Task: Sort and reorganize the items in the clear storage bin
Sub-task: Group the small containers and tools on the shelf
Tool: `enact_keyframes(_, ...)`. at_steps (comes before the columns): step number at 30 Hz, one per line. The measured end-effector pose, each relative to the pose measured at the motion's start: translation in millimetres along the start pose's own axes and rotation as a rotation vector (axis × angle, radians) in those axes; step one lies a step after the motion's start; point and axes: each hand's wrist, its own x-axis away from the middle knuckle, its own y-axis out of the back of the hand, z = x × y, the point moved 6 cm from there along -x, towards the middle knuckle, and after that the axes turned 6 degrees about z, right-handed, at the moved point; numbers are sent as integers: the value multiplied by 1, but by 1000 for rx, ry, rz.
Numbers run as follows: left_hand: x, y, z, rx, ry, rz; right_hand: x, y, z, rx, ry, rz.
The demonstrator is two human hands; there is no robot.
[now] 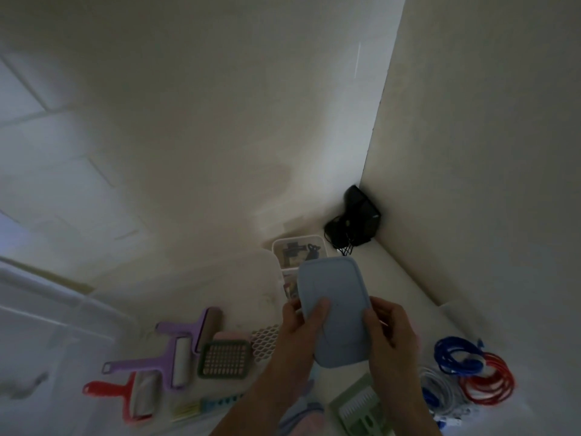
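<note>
We hold the blue lid (334,309) above the floor, left hand (300,325) and right hand (388,328) pinching its long edges, thumbs on top. It looks light, stiff and smooth, best gripped by the rim. Lint rollers (169,350) lie left, coiled cables (471,372) right, a small tray (298,251) beyond.

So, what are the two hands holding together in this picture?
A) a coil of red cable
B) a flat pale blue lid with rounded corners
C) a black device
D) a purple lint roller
B: the left hand and the right hand each grip a side of the pale blue lid; the purple lint roller and red cable lie untouched.
</note>
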Motion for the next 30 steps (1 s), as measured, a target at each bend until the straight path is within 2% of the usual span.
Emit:
enact_keyframes(8,2,-11,5,17,-39,12,-3,11,-2,-134,4,37)
enact_keyframes(11,7,-18,3,53,24,54,-4,17,-1,-158,-9,70)
enact_keyframes(14,11,-26,-11,-127,153,152,-4,24,3,-153,6,136)
enact_keyframes(16,13,-29,-28,-268,171,121,-5,27,9,-158,5,205)
enact_keyframes(19,11,-34,-50,-400,40,82,-17,40,19,-151,36,220)
enact_keyframes(23,15,-36,-54,-394,-124,29,-27,48,30,-75,70,321)
enact_keyframes(25,15,-33,-49,-363,-132,-15,-24,46,28,-114,3,402)
enact_keyframes(27,14,-30,-46,-293,-137,-64,-17,48,20,-125,-70,326)
enact_keyframes(30,15,-26,-42,-181,-115,-106,-3,62,10,-51,-55,65)
